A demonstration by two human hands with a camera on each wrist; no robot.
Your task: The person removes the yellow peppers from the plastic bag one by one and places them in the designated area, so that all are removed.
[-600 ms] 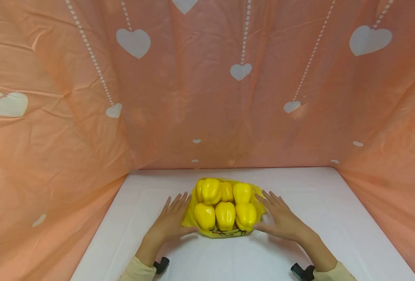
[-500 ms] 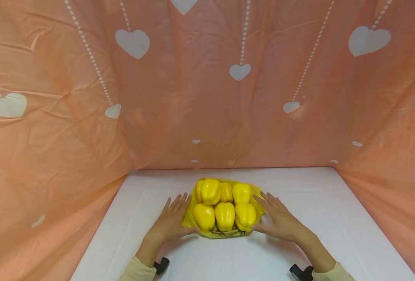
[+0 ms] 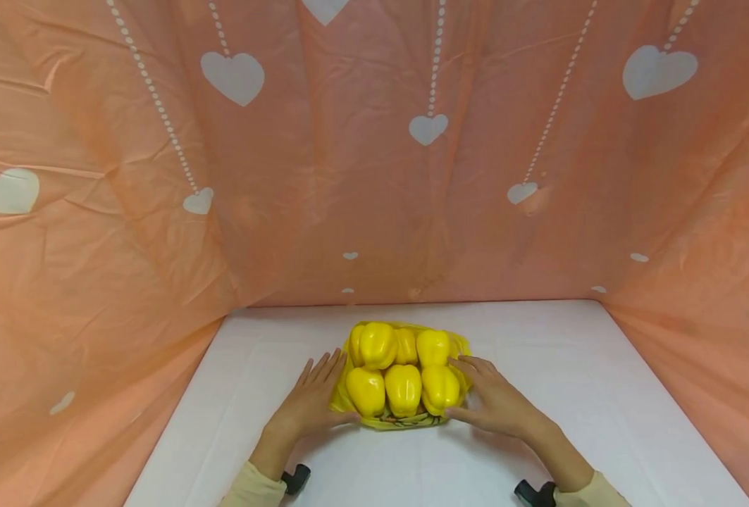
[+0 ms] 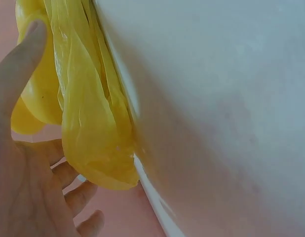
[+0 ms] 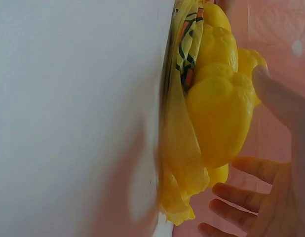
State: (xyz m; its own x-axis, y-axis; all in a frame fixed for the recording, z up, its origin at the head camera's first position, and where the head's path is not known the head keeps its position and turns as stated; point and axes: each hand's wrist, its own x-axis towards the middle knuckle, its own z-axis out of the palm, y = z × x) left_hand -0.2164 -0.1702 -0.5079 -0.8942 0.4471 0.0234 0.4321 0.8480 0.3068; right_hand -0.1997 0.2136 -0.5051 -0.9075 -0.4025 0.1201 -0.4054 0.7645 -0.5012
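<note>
Several glossy yellow bell peppers (image 3: pixel 403 389) sit bunched in two rough rows on a crumpled yellow plastic bag (image 4: pixel 93 118) with dark printing along its near edge. At the bag's left side is my left hand (image 3: pixel 307 407), fingers spread and pointing away, thumb by the near left corner. My right hand (image 3: pixel 497 401) is at the right side, fingers extended, its thumb close to the nearest right pepper (image 5: pixel 219 116). Neither hand is curled round anything. Whether the fingers touch the bag or the peppers I cannot tell.
A white tabletop (image 3: pixel 273 338) lies under everything. Peach-coloured curtains (image 3: pixel 374 176) with white hearts hang behind it and along both sides. A small black device (image 3: pixel 296 479) sits at the left wrist and a similar black device (image 3: pixel 535 493) at the right.
My right hand has moved left, closer to the peppers and over the bag's right edge. The left hand stays almost in place. The whole view has shifted slightly.
</note>
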